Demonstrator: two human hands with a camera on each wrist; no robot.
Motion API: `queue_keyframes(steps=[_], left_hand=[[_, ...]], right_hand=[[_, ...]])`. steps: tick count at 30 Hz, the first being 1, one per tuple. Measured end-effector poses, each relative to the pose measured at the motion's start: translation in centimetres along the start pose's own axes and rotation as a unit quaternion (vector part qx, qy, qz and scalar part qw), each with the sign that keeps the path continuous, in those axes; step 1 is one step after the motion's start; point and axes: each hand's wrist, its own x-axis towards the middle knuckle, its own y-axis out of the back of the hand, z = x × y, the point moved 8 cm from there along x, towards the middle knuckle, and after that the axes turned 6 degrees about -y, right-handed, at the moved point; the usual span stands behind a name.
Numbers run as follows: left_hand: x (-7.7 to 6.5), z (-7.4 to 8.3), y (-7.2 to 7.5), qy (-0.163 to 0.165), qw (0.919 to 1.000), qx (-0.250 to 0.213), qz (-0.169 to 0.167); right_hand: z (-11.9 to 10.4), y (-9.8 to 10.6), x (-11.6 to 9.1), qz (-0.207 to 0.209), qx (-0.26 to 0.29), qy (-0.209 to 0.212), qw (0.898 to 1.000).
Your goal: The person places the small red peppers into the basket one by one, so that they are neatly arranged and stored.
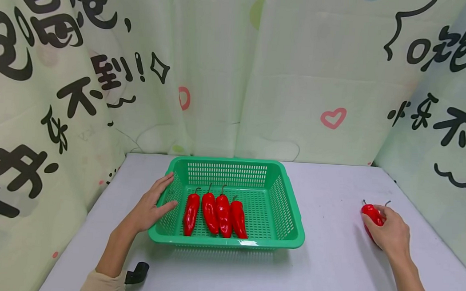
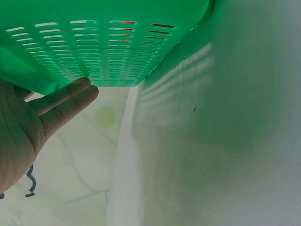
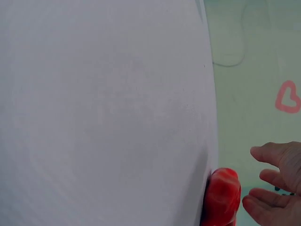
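Observation:
Several glossy red chili peppers lie side by side in a green perforated plastic basket. My left hand rests against the basket's left side, thumb over the rim and fingers stretched along it. In the left wrist view, two straight fingers lie beside the basket's outer wall. At the table's right, my right hand is at a red chili pepper; a second stem shows behind the fingers. The right wrist view shows spread fingers beside a red pepper, with a gap between them.
A white table carries the basket near its back edge. Pale printed curtains with black lettering hang behind and at both sides. Dark wrist-worn devices show at both forearms.

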Motion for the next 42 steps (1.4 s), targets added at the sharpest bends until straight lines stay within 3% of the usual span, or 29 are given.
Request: queue_keyframes(steps=[15,24,33,42], left_hand=[[-0.1,0.0,0.0,-0.003,1.0,0.001,0.004],[-0.1,0.0,0.0,-0.003,1.0,0.001,0.001],[0.0,-0.1,0.0,-0.006,1.0,0.004,0.003],[-0.1,-0.1,0.0,-0.003,1.0,0.006,0.005]], right_hand=[[0.4,-0.3,0.2,0.002,-0.01,0.015,1.0],[0.8,-0.8,0.2,-0.023,-0.016,0.017,0.999],[1.0,-0.8,0.3,-0.027,-0.01,0.003,1.0],[-0.4,-0.4,0.0,-0.014,-0.002,0.014,1.0]])
